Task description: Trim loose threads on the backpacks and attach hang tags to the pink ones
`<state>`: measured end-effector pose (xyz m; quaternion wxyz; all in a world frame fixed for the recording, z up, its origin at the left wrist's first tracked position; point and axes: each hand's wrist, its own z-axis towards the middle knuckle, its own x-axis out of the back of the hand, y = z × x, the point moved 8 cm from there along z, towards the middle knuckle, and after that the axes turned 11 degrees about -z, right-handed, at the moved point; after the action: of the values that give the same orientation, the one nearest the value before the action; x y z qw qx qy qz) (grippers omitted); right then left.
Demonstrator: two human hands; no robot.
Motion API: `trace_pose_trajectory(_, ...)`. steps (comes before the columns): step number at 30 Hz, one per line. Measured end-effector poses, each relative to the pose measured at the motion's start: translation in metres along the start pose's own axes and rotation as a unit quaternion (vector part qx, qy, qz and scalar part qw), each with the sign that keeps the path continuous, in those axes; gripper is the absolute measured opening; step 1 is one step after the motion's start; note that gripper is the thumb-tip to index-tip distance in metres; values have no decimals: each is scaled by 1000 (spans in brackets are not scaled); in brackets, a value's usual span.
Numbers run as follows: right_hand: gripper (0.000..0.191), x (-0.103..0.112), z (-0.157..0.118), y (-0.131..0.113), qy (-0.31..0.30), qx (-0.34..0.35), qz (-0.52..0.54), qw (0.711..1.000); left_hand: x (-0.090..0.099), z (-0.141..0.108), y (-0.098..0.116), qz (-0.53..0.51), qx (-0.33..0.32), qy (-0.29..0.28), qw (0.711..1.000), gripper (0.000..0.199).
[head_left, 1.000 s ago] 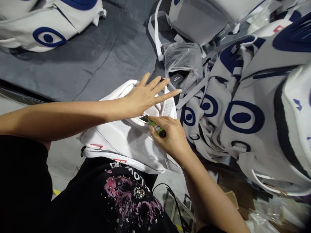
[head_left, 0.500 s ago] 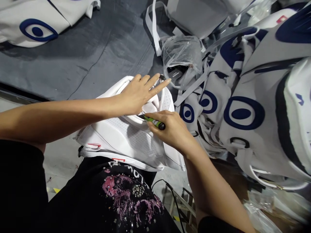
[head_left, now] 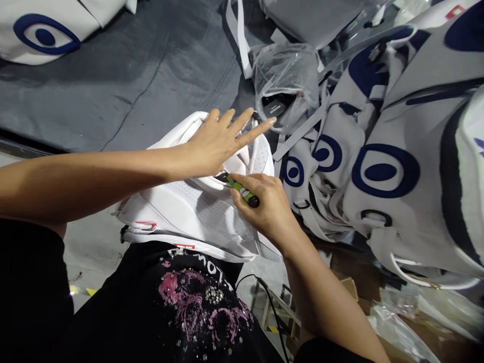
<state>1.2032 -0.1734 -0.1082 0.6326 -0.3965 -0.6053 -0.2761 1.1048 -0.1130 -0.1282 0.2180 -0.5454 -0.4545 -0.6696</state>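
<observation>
A white bag (head_left: pixel 181 204) with dotted panels lies at the table edge against my body. My left hand (head_left: pixel 215 141) rests flat on its upper part, fingers spread and pointing away, holding nothing. In my right hand (head_left: pixel 264 201) is a green pen-shaped tool with a black end (head_left: pixel 244 190), gripped between thumb and fingers. Its front end points at a dark strip on the bag, just below my left palm. Whether the tip touches the bag I cannot tell.
Several white bags with blue eye shapes (head_left: pixel 385 171) are piled on the right. A clear plastic bag (head_left: pixel 287 75) holding dark pieces stands beyond my hands. Another eye-marked bag (head_left: pixel 45 35) lies far left on the grey table (head_left: pixel 113 101). Plastic wrapping (head_left: pixel 412 322) lies lower right.
My right hand and the green tool have shifted very slightly. My left hand stays spread on the bag. The view has moved a little.
</observation>
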Motion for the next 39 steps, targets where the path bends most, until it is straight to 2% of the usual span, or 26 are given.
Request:
trace_pose_trajectory(4, 36, 2, 3, 0, -27, -2, 23, 999, 0, 1, 0, -15, -15, 10, 1000, 107)
trace_pose_trajectory(8, 36, 2, 9, -3, -46, -9, 35, 998, 2, 1, -6, -26, -34, -19, 999, 105)
trace_pose_trajectory(15, 34, 5, 5, -7, -2, -26, 40, 999, 18, -7, -23, 7, 9, -57, 998, 104)
trace_pose_trajectory(23, 30, -1, 7, -12, 52, -49, 46, 996, 17, -10, -23, 16, 35, -53, 998, 103)
trace_pose_trajectory(30, 31, -4, 11, -15, 47, -73, 41, 995, 14, -8, -25, 8, 29, -26, 999, 101)
trace_pose_trajectory(39, 34, -3, 13, -17, 48, -93, 28, 994, 17, -9, -21, 11, 44, -36, 998, 96)
